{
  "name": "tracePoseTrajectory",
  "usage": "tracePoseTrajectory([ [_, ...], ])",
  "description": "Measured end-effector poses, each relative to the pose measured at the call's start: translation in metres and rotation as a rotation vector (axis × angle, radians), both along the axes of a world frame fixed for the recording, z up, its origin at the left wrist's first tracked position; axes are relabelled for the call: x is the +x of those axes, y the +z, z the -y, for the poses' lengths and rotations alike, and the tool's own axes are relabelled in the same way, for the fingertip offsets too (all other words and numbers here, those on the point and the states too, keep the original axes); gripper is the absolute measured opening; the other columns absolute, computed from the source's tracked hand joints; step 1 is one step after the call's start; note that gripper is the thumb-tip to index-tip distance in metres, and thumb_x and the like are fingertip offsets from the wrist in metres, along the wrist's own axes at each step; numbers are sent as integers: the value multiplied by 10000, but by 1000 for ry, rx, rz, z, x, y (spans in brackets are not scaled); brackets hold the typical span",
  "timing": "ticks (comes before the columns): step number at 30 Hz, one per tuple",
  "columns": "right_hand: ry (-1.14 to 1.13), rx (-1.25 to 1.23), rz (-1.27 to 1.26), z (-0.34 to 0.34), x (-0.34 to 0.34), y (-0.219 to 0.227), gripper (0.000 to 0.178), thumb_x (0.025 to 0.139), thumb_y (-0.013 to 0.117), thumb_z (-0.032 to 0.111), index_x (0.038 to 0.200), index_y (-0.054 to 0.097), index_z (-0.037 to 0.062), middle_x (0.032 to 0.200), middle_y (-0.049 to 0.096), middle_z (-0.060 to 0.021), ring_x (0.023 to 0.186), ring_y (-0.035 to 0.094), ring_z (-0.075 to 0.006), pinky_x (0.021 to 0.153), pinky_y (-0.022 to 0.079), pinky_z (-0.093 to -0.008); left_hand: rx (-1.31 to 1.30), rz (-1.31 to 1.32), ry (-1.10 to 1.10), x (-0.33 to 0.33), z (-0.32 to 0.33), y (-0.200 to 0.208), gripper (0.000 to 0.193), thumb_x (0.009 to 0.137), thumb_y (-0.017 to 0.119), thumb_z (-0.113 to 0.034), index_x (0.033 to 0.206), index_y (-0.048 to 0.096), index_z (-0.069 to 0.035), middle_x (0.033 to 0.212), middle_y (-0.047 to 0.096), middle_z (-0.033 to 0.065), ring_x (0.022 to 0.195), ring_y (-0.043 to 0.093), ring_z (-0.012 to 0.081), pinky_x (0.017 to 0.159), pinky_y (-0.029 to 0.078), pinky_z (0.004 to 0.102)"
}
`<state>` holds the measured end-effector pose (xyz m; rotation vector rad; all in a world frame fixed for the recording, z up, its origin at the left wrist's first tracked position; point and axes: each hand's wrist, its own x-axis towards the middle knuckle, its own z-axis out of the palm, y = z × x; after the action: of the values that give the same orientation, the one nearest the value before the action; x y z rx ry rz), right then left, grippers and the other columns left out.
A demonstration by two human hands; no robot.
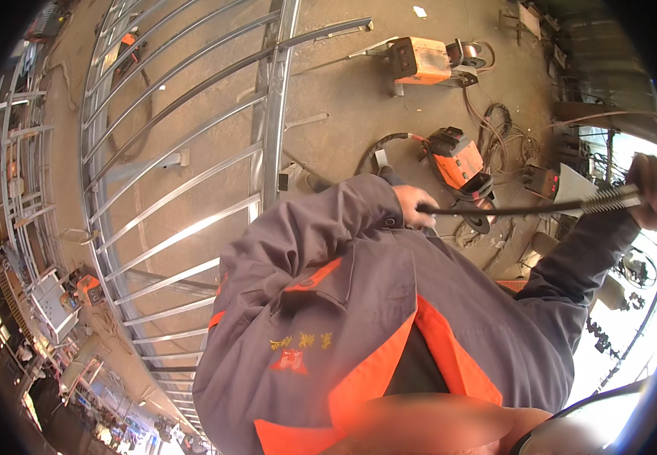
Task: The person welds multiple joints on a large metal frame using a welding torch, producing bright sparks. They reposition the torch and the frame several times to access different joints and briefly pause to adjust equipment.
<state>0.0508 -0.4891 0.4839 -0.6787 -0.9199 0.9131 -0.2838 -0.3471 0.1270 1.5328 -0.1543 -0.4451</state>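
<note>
Stretching the black cable (pixel 525 207) taut across the chest, the left hand (pixel 415 206) closes around one end, the right hand (pixel 649 189) grips the spring-wrapped end; keep tension even, avoid kinks

jacket (pixel 359 303): grey work cloth | trim: orange collar and front edges | chest: yellow and red embroidered mark | sleeves: long, grey | hands: bare
</note>
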Motion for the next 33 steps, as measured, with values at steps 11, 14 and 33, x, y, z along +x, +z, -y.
tracePoseTrajectory([
  [11,322,-724,-544,-182,-99,-336,534,1052,523,542,1261,555,51,1018,621,-97,809,620,-225,726,532,-370,465,-306,1134,-14,-102,-50,460,922,748,-372,1256,705,-58,1271,689,195,1206,648,355,1033,503,435],
  [14,401,-822,-400,-213,-118,-397,530,1080,526,466,1352,546,11,932,639,-70,779,637,-158,682,528,-292,703,-164,1384,-9,-150,-51,412,930,750,-370,1191,723,-53,1197,716,162,1126,664,348,995,512,448],
  [33,481,-903,-528,-258,-215,-466,629,1092,399,574,1314,540,2,750,540,-23,573,483,-99,527,398,-265,1346,225,981,-33,-269,-112,618,920,666,-607,1205,746,-64,1254,712,96,1083,628,340,966,474,453],
])
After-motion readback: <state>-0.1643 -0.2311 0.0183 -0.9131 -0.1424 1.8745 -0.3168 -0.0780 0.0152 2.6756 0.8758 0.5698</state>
